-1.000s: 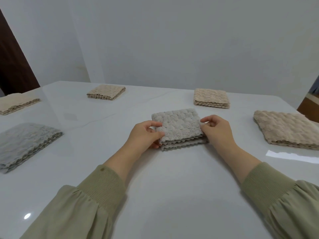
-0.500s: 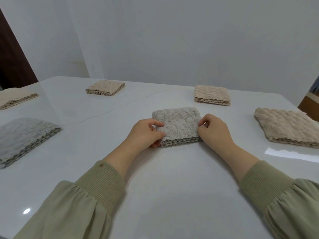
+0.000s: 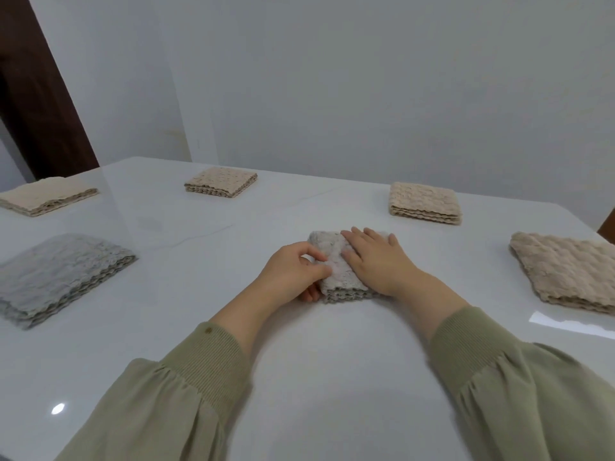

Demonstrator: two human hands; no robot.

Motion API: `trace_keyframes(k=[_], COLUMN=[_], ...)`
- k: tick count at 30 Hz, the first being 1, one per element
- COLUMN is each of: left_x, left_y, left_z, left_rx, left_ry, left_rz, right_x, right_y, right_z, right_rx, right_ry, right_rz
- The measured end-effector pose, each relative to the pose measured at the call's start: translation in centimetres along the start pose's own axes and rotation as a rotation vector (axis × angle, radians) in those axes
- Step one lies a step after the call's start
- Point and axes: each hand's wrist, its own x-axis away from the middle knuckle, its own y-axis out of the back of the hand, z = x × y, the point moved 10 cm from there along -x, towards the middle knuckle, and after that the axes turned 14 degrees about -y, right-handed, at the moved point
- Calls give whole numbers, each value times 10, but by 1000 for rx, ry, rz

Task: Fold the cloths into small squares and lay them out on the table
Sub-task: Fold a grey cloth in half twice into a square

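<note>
A grey textured cloth (image 3: 327, 261), folded into a small square, lies in the middle of the white table (image 3: 332, 361). My left hand (image 3: 294, 274) pinches its left edge between thumb and curled fingers. My right hand (image 3: 377, 261) lies flat on top of the cloth with straight fingers and covers its right half.
Other folded cloths lie around: a beige one (image 3: 221, 182) at the far left-centre, a beige one (image 3: 424, 202) at the far right, a larger tan one (image 3: 565, 271) at the right edge, a grey one (image 3: 56, 277) at the left, and a cream one (image 3: 46, 195) at the far left.
My right hand has let go of the cloth's right edge and moved onto its top, fingers now flat. The left hand keeps its pinch on the left edge.
</note>
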Motion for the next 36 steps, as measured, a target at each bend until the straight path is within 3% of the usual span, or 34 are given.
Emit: trace_keyframes(k=[5, 8, 12, 15, 23, 28, 33, 36], left_x=[-16, -28, -49, -60, -76, -73, -47, -29], left_y=[20, 24, 24, 19, 29, 26, 38, 17], left_z=[12, 16, 7, 3, 8, 11, -7, -36], left_rx=[162, 185, -123, -212, -462, -521, -315, -444], left_ry=[37, 17, -139, -203, -182, -176, -305, -467], left_rz=[-305, -367, -263, -173, -132, -120, -311, -206], right_x=[3, 3, 3, 3, 2, 2, 2, 2], right_y=[2, 2, 3, 3, 1, -1, -2, -2], right_z=[2, 2, 1, 0, -1, 0, 0, -1], right_rx=[-3, -8, -28, -42, -3, 18, 12, 15], right_ry=[7, 2, 5, 13, 0, -10, -9, -10], right_rz=[-25, -20, -24, -17, -5, -4, -8, -11])
